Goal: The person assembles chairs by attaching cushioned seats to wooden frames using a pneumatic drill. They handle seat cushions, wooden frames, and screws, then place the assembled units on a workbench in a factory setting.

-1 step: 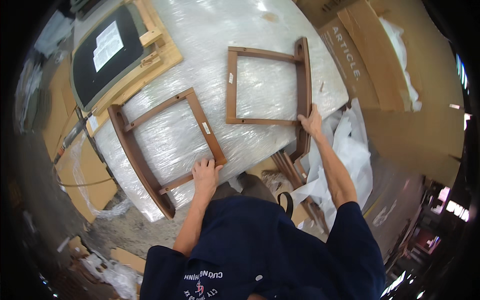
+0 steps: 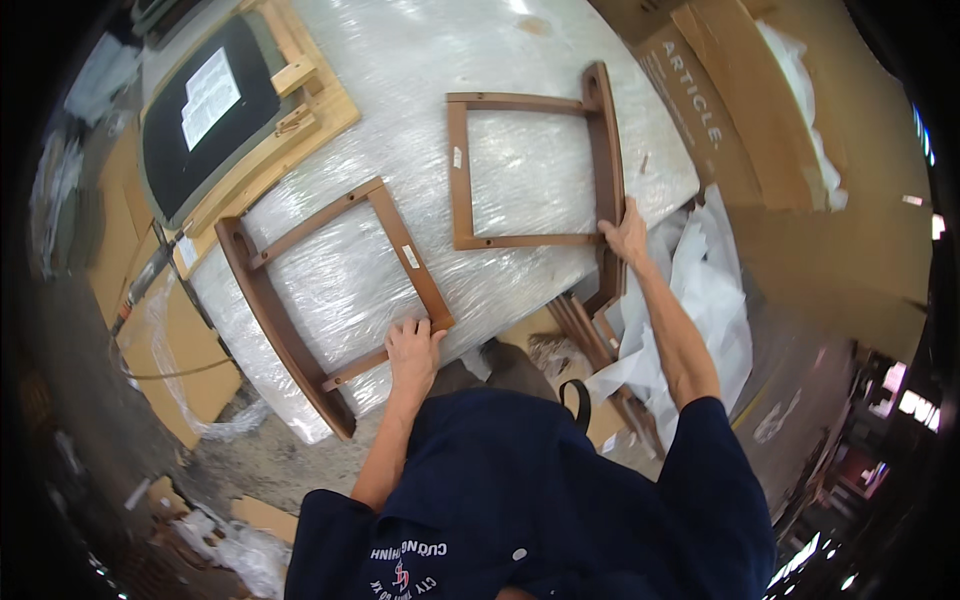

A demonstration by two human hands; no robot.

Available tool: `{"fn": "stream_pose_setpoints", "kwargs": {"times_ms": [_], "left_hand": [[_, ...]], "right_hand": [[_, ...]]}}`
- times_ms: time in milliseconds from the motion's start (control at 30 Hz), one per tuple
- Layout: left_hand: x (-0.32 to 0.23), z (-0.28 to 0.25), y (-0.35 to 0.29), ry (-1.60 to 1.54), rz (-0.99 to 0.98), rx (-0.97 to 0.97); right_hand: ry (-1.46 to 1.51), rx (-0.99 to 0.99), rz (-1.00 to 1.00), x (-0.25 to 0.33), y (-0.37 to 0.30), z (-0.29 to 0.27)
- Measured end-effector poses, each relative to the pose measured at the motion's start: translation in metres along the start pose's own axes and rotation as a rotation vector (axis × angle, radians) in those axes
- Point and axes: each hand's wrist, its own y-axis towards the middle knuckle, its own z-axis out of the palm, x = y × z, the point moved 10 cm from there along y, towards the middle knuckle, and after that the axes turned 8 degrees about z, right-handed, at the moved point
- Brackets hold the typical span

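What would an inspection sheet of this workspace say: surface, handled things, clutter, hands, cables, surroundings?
Surface: worktop, covered in shiny clear film.
Handled things: left brown frame and right brown frame, apart on the worktop.
Clutter: crumpled white sheet, off the worktop's near-right edge.
Hands: left hand on the left frame's near corner; right hand at the right frame's near-right corner.
Cables: thin curved line at left; cable or strap, cannot tell.
Surroundings: dark panel, far left; cardboard, right.

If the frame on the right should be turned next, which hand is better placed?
Probably the right hand: it holds that frame at its outer side, while the left hand is on the other frame.
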Motion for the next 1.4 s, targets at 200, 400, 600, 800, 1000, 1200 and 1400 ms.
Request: {"fn": "stream_pose_setpoints", "kwargs": {"times_ms": [200, 400, 600, 800, 1000, 1200, 1400], "left_hand": [[0.01, 0.009, -0.008, 0.119, 0.006, 0.07], [0.01, 0.018, -0.004, 0.232, -0.039, 0.036], [0.012, 0.027, -0.005, 0.232, -0.132, -0.004], [0.009, 0.032, -0.003, 0.203, -0.17, 0.007], [-0.015, 0.015, -0.017, 0.205, -0.146, -0.086], [-0.025, 0.014, -0.119, 0.168, -0.253, -0.105], [-0.004, 0.127, -0.343, -0.372, -0.754, 0.378]], "right_hand": [[0.007, 0.074, -0.148, 0.023, 0.009, 0.016], [0.212, 0.131, -0.233, 0.048, -0.014, 0.027], [0.403, -0.491, 0.012, -0.066, -0.136, -0.041], [0.516, -0.126, 0.735, -0.237, -0.262, 0.04], [0.61, -0.147, 0.448, -0.219, -0.221, 0.012], [0.391, -0.311, -0.09, -0.135, -0.018, -0.054], [-0.19, -0.164, -0.12, -0.074, 0.118, -0.019]]}}
